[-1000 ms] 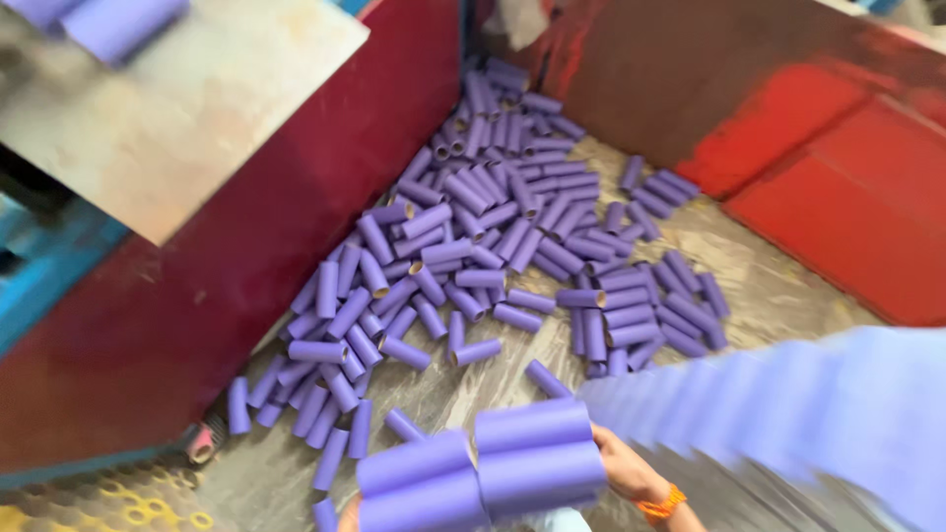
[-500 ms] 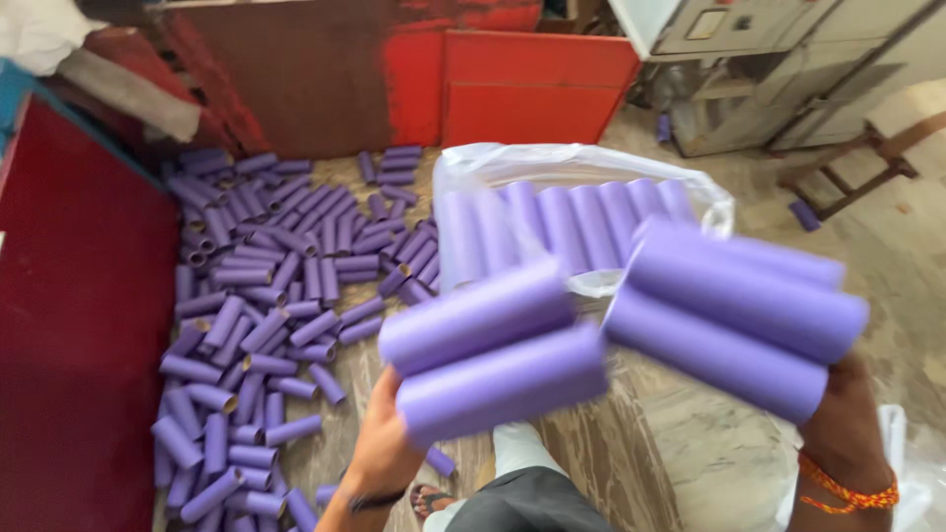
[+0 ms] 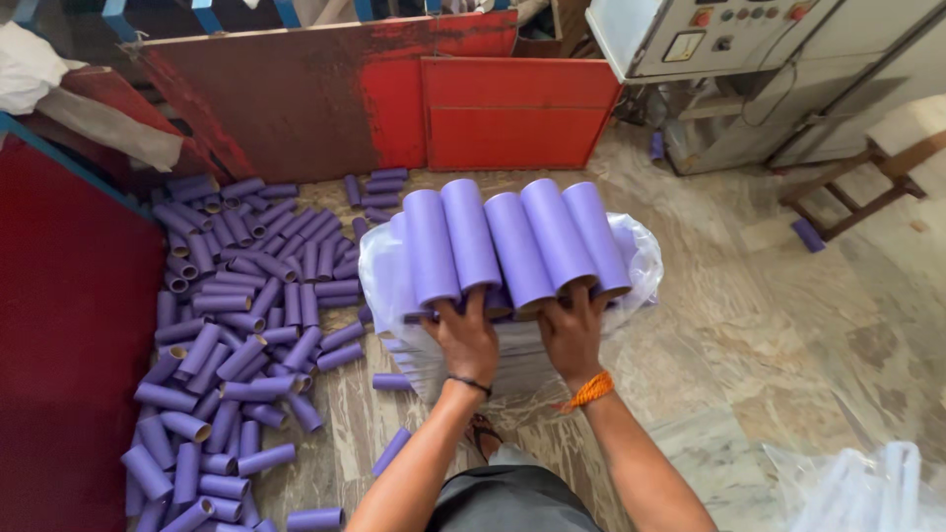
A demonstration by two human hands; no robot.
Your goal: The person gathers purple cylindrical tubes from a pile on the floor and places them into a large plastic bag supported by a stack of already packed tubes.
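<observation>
Tubes (image 3: pixel 512 236) now lowered — smooth purple cylinders

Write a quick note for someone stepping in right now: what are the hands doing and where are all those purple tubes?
Left hand and right hand: both grip the near ends of a row of five purple tubes, held over the clear plastic bag.
Done: the bag already holds some tubes under the held row.
Left: a big loose pile of purple tubes lies on the floor by the red panel; two stray tubes lie near the machine cabinet.
</observation>
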